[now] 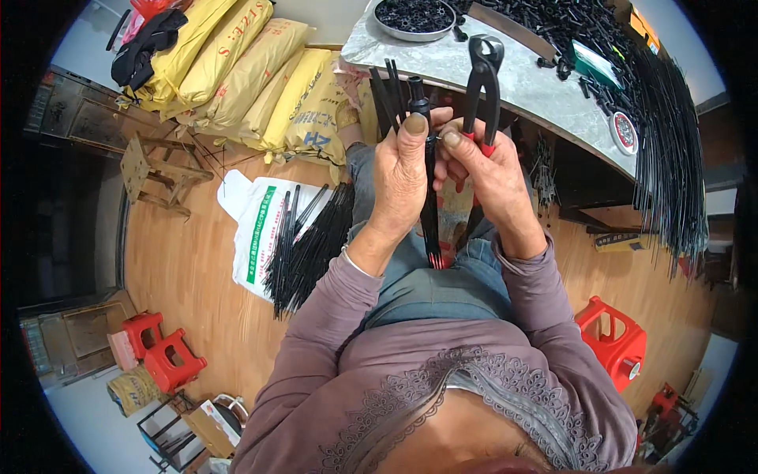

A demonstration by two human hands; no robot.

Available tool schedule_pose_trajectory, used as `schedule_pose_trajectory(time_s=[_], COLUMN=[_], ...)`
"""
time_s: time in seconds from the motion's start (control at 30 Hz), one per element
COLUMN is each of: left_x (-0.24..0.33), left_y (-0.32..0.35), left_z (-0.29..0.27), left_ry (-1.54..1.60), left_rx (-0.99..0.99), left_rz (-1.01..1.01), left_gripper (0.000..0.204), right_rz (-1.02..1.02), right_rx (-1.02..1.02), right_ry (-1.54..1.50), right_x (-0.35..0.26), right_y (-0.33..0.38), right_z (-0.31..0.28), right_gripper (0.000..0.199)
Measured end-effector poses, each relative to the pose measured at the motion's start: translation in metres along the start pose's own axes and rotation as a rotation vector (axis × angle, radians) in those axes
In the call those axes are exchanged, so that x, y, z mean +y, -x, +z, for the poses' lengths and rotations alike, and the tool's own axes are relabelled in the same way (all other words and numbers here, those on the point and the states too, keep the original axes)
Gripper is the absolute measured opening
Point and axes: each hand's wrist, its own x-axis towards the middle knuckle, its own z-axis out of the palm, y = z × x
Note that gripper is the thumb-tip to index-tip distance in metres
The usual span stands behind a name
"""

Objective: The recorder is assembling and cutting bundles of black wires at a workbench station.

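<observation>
rod bundle [430, 197] btm hidden by left hand [400, 170]

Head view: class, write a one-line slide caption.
Left hand grips a bundle of black rods; right hand holds pincers beside it.

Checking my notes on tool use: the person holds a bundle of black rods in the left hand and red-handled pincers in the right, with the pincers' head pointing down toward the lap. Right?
Not quite. In the head view the pincers in the right hand point their head up toward the table, not down. The left hand does hold the bundle of black rods.
</observation>
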Motion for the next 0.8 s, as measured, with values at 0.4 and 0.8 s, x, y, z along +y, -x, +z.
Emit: schedule_pose_trajectory(time_s=[0.4, 0.8], left_x=[-0.004, 0.002], left_y=[-0.001, -0.006], left_z=[-0.001, -0.009], left_ry=[-0.018, 0.002], left_rx=[0.02, -0.041], left_rz=[0.032, -0.041], left_gripper=[0.059, 0.07], right_rz=[-0.011, 0.048], right_rx=[0.041, -0.031], right_ry=[0.053, 0.34], right_x=[0.005, -0.027], right_y=[0.0, -0.002], right_z=[0.004, -0.002], right_gripper=[0.017, 0.02])
